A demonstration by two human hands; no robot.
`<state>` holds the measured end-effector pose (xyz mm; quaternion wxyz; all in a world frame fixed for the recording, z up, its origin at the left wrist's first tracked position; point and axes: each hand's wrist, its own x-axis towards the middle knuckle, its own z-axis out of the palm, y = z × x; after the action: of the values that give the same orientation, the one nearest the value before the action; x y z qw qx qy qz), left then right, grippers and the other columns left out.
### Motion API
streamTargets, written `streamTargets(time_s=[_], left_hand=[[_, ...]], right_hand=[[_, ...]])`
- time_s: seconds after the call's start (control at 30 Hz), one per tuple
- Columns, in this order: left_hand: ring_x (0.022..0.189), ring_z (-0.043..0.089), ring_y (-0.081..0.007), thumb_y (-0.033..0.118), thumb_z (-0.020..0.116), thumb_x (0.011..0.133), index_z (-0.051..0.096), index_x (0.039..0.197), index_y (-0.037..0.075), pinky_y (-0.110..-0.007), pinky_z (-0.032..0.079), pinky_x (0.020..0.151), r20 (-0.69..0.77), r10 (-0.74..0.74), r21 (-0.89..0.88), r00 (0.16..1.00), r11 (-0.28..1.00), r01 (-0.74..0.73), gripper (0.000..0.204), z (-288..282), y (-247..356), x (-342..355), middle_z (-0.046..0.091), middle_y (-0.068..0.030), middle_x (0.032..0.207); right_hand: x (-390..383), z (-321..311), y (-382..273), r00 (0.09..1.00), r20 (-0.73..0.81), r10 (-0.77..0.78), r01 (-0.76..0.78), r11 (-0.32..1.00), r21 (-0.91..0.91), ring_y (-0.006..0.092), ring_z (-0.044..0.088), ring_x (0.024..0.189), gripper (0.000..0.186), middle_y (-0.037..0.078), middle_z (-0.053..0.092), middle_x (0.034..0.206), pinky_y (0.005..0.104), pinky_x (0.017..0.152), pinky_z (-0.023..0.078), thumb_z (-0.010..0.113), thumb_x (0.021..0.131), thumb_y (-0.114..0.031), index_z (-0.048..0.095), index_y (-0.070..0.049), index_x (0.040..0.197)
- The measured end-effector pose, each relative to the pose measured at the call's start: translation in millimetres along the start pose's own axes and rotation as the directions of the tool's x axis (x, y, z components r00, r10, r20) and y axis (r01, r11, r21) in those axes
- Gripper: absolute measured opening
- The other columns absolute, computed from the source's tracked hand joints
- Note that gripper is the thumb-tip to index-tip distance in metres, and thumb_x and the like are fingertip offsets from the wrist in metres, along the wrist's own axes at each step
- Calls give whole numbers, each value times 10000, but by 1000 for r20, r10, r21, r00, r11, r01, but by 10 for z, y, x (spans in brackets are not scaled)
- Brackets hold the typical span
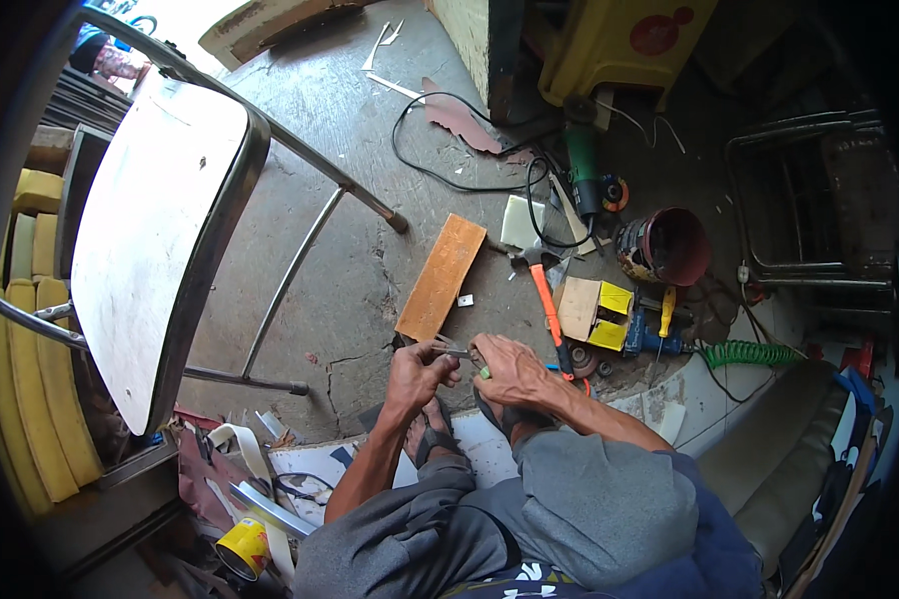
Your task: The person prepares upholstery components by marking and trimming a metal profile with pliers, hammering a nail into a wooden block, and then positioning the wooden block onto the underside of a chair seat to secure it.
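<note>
My left hand (417,377) is closed, its thumb and fingertips pinching a thin metal piece (455,352) that spans the gap to the other hand. Beside it my right hand (511,369) curls round a small object with a light green end (484,371); its kind is mostly hidden by the fingers. Both hands meet above my sandalled feet, in front of my knees. Just beyond them an orange-brown rectangular block (443,278) lies on the floor, with a small white square piece (465,299) at its right side.
An upturned metal-framed chair (160,220) stands at left. To the right lie a hammer (546,299), an open box (581,307), a yellow-handled screwdriver (667,309), a blue tool (649,331) with a green coiled hose, a bucket (681,248) and a green angle grinder (581,160) with its cord.
</note>
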<state>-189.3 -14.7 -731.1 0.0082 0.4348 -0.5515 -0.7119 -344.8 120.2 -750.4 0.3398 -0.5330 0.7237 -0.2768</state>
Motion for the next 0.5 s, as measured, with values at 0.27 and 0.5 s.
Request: streamTargets(time_s=[0.27, 0.5], left_hand=[[680, 665, -144, 70, 682, 929, 690, 960, -70, -276, 543, 619, 57, -114, -67, 992, 991, 118, 144, 3, 42, -23, 692, -88, 819], [688, 652, -134, 67, 684, 922, 684, 934, -57, -272, 530, 629, 108, -146, -31, 983, 988, 150, 124, -27, 27, -45, 681, -75, 811]], right_hand=[[-49, 13, 8, 951, 233, 206, -193, 978, -77, 516, 666, 858, 376, 332, 664, 868, 592, 785, 518, 616, 825, -264, 550, 36, 1043], [-93, 32, 8, 951, 231, 207, -189, 977, -98, 529, 665, 830, 359, 344, 662, 843, 590, 788, 530, 623, 816, -255, 572, 34, 1024]])
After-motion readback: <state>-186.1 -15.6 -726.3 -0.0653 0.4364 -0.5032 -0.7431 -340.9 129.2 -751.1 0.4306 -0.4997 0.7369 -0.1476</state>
